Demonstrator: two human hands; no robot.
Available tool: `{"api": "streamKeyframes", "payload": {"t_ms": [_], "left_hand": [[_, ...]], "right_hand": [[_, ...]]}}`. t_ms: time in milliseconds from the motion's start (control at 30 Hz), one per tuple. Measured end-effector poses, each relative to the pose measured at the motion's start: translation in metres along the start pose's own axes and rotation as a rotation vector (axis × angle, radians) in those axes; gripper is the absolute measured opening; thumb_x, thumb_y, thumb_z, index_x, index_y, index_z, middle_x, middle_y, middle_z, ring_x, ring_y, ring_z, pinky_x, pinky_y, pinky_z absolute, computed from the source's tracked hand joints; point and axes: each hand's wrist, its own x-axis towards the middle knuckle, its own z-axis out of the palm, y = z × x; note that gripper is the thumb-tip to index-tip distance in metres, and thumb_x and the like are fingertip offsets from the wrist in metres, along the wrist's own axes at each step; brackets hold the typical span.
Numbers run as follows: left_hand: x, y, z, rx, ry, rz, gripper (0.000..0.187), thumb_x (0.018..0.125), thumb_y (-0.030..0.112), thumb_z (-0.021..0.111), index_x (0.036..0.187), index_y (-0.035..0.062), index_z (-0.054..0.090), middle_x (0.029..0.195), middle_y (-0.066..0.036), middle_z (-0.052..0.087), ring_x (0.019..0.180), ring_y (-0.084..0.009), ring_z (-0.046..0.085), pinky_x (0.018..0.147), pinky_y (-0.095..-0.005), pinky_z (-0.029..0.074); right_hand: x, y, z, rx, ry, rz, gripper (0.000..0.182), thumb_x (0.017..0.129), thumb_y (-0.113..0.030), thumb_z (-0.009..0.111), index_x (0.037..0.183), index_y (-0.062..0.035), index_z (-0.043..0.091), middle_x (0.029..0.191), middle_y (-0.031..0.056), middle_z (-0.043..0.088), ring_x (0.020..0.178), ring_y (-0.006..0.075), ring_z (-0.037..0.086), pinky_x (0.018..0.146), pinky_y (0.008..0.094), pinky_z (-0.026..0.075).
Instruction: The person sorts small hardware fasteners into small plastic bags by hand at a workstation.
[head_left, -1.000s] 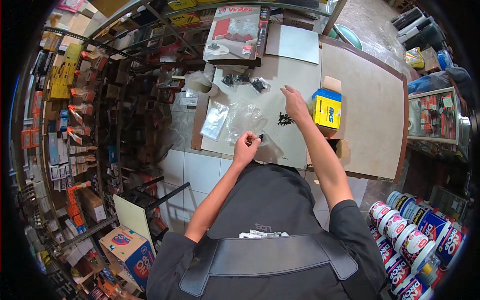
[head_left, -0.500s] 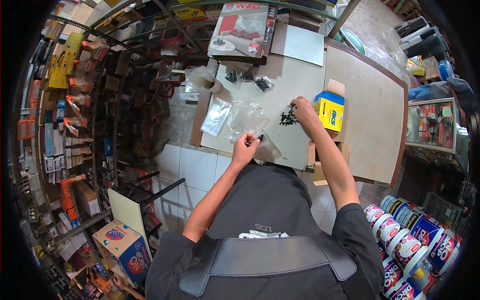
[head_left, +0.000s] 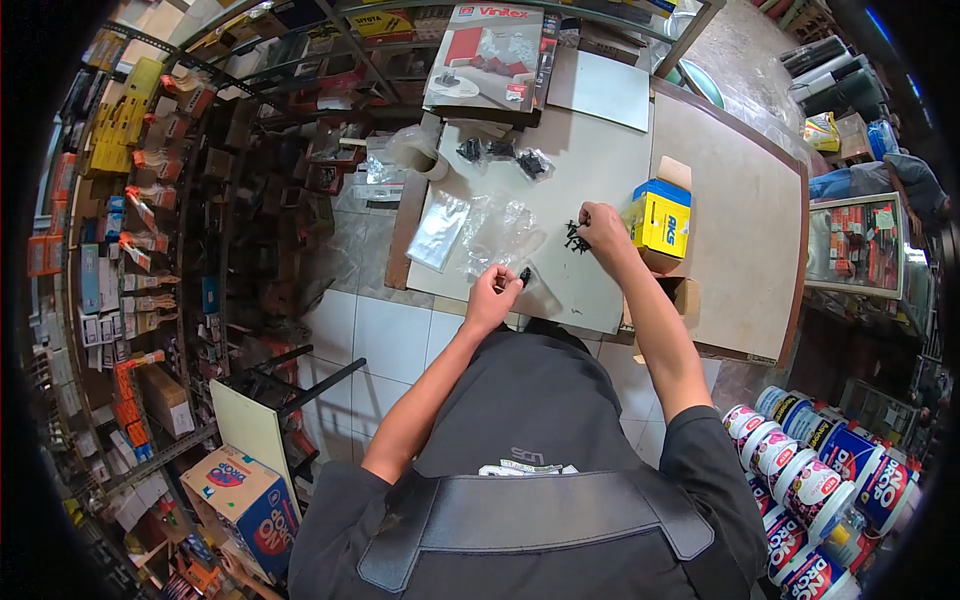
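My left hand (head_left: pixel 493 296) is closed in a pinch on a small clear plastic bag (head_left: pixel 543 296) at the table's near edge. Black pieces show inside the bag, just beside the fingertips. My right hand (head_left: pixel 604 232) reaches over a small pile of black screws (head_left: pixel 574 238), its fingers drawn together at the pile's right side. What lies between those fingertips is mostly hidden, but it looks like screws. Right of this hand stands an open yellow and blue box (head_left: pixel 662 228). Loose clear bags (head_left: pixel 500 235) and a flat stack of clear bags (head_left: pixel 438 230) lie left of the pile.
Several filled bags of black pieces (head_left: pixel 535 165) lie farther back, near a Vinilex box (head_left: pixel 485 62). A clear roll (head_left: pixel 420 155) stands at the table's left edge. An open cardboard box (head_left: pixel 686 298) sits below my right forearm. Paint buckets (head_left: pixel 812 490) are stacked at right.
My right hand has shifted slightly left and down, covering more of the screw pile, and its fingers have drawn in. My left hand stays on the bag. The view has shifted a little.
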Motion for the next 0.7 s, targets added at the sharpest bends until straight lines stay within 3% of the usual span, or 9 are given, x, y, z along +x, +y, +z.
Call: {"api": "streamKeyframes", "payload": {"t_ms": [167,367,500,567,700], "left_hand": [[0.001,-0.005,-0.006,0.002,-0.019,0.012,0.019,0.087,0.018,0.072,0.093,0.002,0.063,0.078,-0.002,0.063,0.072,-0.0094,0.058,0.068,-0.0277,0.049],[0.002,-0.005,-0.01,0.016,-0.049,0.019,0.019,0.087,0.018,0.071,0.092,0.0018,0.063,0.078,-0.002,0.064,0.072,-0.0103,0.059,0.068,-0.0283,0.049],[0.002,-0.004,-0.013,0.028,-0.08,0.013,0.018,0.087,0.017,0.071,0.092,0.0018,0.063,0.078,-0.003,0.064,0.071,-0.0108,0.059,0.068,-0.0287,0.049],[0.004,-0.008,-0.012,0.038,-0.099,0.061,0.016,0.09,0.015,0.071,0.096,0.0029,0.061,0.081,-0.001,0.06,0.07,-0.0086,0.057,0.062,-0.0257,0.052],[0.006,-0.01,-0.012,0.053,-0.124,0.066,0.017,0.09,0.014,0.072,0.096,0.0026,0.062,0.081,-0.002,0.061,0.071,-0.0089,0.058,0.062,-0.026,0.052]], "right_hand": [[0.004,0.01,0.007,0.152,-0.034,0.081,0.015,0.075,-0.004,0.068,0.088,0.0038,0.066,0.078,0.0183,0.068,0.073,0.0289,0.066,0.07,0.0368,0.054],[0.003,0.013,0.012,0.218,0.105,0.181,0.018,0.079,-0.008,0.071,0.094,0.0015,0.07,0.078,0.0127,0.068,0.074,0.0211,0.065,0.072,0.0331,0.054],[-0.001,0.013,0.008,0.301,0.152,0.279,0.017,0.079,-0.009,0.072,0.094,-0.0018,0.072,0.083,0.0121,0.071,0.078,0.0215,0.068,0.076,0.0336,0.055],[-0.006,0.019,0.01,0.465,0.139,0.29,0.017,0.082,-0.012,0.075,0.096,-0.002,0.073,0.084,0.0062,0.071,0.078,0.0157,0.066,0.075,0.0301,0.054],[-0.023,0.004,0.005,0.66,0.09,0.333,0.017,0.087,-0.012,0.074,0.101,-0.0026,0.071,0.083,0.0016,0.068,0.076,0.011,0.062,0.071,0.0271,0.053]]}}
